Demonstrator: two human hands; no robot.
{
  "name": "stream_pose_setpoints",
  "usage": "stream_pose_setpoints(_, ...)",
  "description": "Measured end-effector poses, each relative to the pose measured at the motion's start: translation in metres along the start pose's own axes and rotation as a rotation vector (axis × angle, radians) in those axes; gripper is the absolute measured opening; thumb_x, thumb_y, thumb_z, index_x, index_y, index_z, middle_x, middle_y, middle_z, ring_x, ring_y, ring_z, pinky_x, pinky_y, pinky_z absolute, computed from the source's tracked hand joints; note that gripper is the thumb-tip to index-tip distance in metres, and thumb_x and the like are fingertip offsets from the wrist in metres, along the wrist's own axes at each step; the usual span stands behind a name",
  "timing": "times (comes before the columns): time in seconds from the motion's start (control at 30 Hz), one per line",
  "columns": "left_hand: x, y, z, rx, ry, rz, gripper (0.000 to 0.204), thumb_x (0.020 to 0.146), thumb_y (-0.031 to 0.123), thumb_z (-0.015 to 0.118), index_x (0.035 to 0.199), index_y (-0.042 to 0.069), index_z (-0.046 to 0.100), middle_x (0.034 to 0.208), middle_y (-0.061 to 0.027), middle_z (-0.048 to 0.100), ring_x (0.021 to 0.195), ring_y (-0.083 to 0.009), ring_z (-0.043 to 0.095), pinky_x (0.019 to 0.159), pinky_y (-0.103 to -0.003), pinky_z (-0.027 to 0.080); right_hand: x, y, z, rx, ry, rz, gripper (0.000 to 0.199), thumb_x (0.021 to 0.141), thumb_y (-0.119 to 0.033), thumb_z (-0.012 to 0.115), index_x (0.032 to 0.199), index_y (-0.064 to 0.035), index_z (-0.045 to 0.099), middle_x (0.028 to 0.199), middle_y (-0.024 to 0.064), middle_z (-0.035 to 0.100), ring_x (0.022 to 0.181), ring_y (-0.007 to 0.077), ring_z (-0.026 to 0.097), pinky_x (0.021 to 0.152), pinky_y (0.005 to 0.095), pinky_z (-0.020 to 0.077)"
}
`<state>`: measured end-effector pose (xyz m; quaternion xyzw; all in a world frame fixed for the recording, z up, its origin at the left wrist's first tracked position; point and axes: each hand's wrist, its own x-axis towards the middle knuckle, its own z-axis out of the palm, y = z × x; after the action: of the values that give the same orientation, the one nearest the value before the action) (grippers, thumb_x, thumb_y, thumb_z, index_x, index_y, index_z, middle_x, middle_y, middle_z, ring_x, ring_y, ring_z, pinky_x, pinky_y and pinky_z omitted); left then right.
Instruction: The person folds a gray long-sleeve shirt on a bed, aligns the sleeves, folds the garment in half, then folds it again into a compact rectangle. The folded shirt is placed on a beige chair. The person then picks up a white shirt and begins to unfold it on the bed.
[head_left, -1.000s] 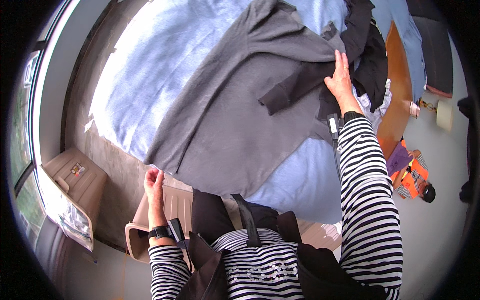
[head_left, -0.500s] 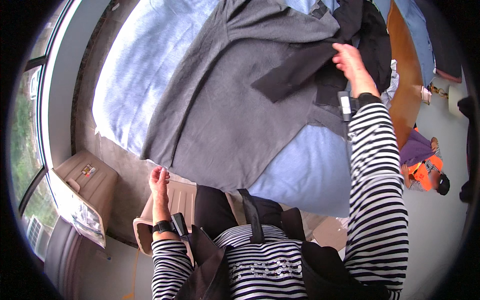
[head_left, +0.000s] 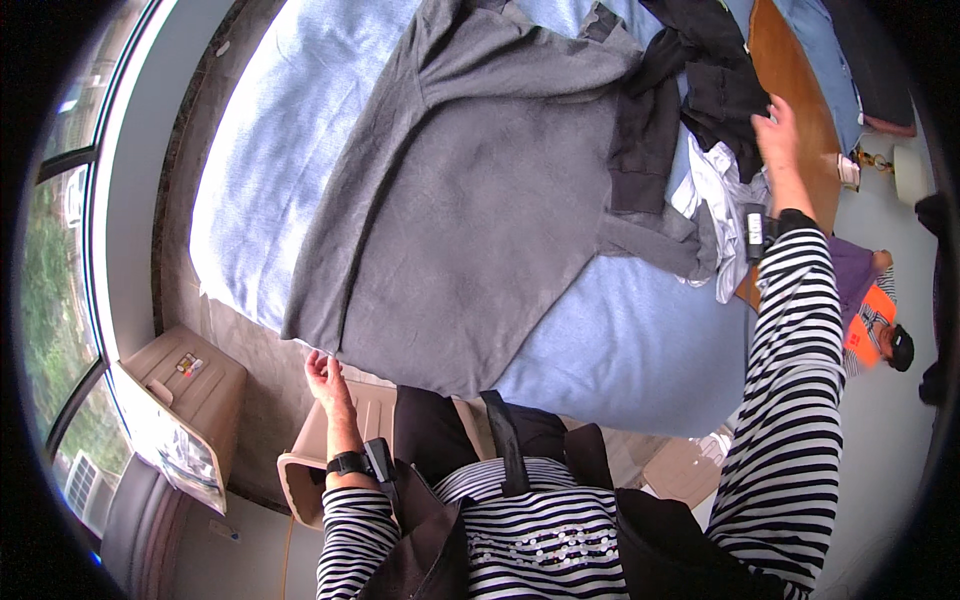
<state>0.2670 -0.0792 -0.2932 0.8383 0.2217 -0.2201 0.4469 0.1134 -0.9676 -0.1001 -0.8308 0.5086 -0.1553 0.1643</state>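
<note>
Left hand (head_left: 330, 382): fingers bunched at the near left corner of the hem; whether its grip was clamped on cloth or merely rested there could not be told.

Grey garment (head_left: 470, 220): one, spread over a blue sheet (head_left: 640, 340). Judged soft, limp and light for its breadth; matt, so unlikely to slip, and not fragile, though apt to ruck if drawn from a single point. Suggested holds: the two near hem corners, or hem and shoulder seam together. Far end cut off by the upper edge of the view; underside hidden.

White garment (head_left: 712, 168): crumpled, right of the grey one, shape unreadable.

Right hand (head_left: 780, 135): at the right edge of the black garments (head_left: 715, 95); grip apart, nothing visible between finger and thumb. The garments lay bunched, their number hard to make out.

Wooden panel (head_left: 790, 60): upper right, partly behind the right hand.

Co-worker (head_left: 870, 325): orange vest, well apart, partly masked by the striped sleeve (head_left: 800, 330).

Support beneath the sheet: concealed.
</note>
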Motion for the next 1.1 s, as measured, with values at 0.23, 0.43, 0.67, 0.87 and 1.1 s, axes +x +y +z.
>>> stream_pose_setpoints(0.23,-0.012,0.064,0.0,0.449,0.153,0.562,0.055,0.082,0.012,0.077,0.131,0.005,0.053,0.127,-0.0128,0.056,0.108,-0.0283,0.057,0.093,-0.039,0.047,-0.058,-0.12,0.154,-0.122,-0.192,-0.601,0.069,0.083,-0.019,0.071,0.147,-0.0145,0.044,0.152,0.0144,0.043,0.14,0.0337,0.042,0.115,0.0421,0.0359)
stream_pose_setpoints(0.43,-0.006,0.089,0.015,0.558,-0.094,0.572,0.042,0.085,0.007,0.068,0.126,0.006,0.058,0.133,-0.0197,0.053,0.128,-0.038,0.048,0.11,-0.046,0.037,-0.046,-0.153,0.182,-0.569,-0.279,-0.51,0.053,0.085,-0.027,0.064,0.135,-0.0118,0.054,0.151,0.0114,0.047,0.144,0.0276,0.038,0.116,0.052,0.0316)
stream_pose_setpoints(0.67,-0.001,0.088,0.016,0.535,-0.083,0.604,0.042,0.082,0.005,0.067,0.123,0.006,0.059,0.129,-0.019,0.054,0.124,-0.0374,0.05,0.108,-0.046,0.039,-0.021,-0.181,0.101,0.04,-0.734,-0.398,0.027,0.081,-0.021,0.068,0.101,-0.0032,0.066,0.088,0.0042,0.068,0.083,0.0154,0.062,0.08,0.0298,0.0486)
stream_pose_setpoints(0.87,0.002,0.102,0.016,0.626,-0.024,0.689,0.044,0.08,0.01,0.068,0.123,0.008,0.061,0.127,-0.0178,0.055,0.12,-0.0377,0.052,0.105,-0.047,0.04,-0.023,-0.204,0.04,0.409,-1.332,0.214,0.039,0.085,-0.021,0.075,0.117,0.0,0.067,0.103,0.0048,0.073,0.092,0.0113,0.068,0.087,0.0271,0.0533)
stream_pose_setpoints(1.1,-0.02,0.132,0.033,0.785,-0.09,0.856,0.052,0.078,0.017,0.071,0.129,0.012,0.061,0.124,-0.0162,0.057,0.114,-0.0365,0.055,0.1,-0.045,0.042,-0.066,-0.179,0.068,0.483,-1.362,0.479,0.056,0.08,-0.017,0.08,0.127,0.0037,0.06,0.116,0.0093,0.069,0.101,0.0146,0.066,0.096,0.028,0.0499)
